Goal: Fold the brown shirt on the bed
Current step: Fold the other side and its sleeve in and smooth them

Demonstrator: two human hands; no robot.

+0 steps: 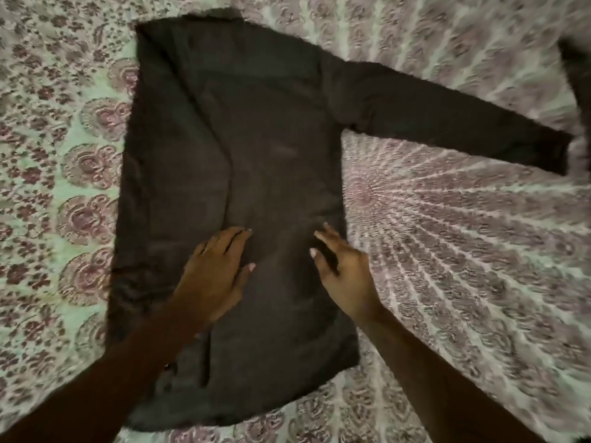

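Note:
The brown shirt (243, 129) lies flat on the bed, collar at the far end and hem near me. Its left side is folded inward, so that edge runs straight. The right sleeve (447, 119) stretches out to the right across the bedsheet. My left hand (217, 270) lies flat on the lower middle of the shirt with straight fingers. My right hand (345, 270) rests on the shirt near its right edge, fingers spread and fairly straight. Neither hand grips any cloth.
The bed is covered by a patterned sheet (463, 251) in pale green and mauve with a mandala print. A dark piece of cloth (575, 68) shows at the far right edge.

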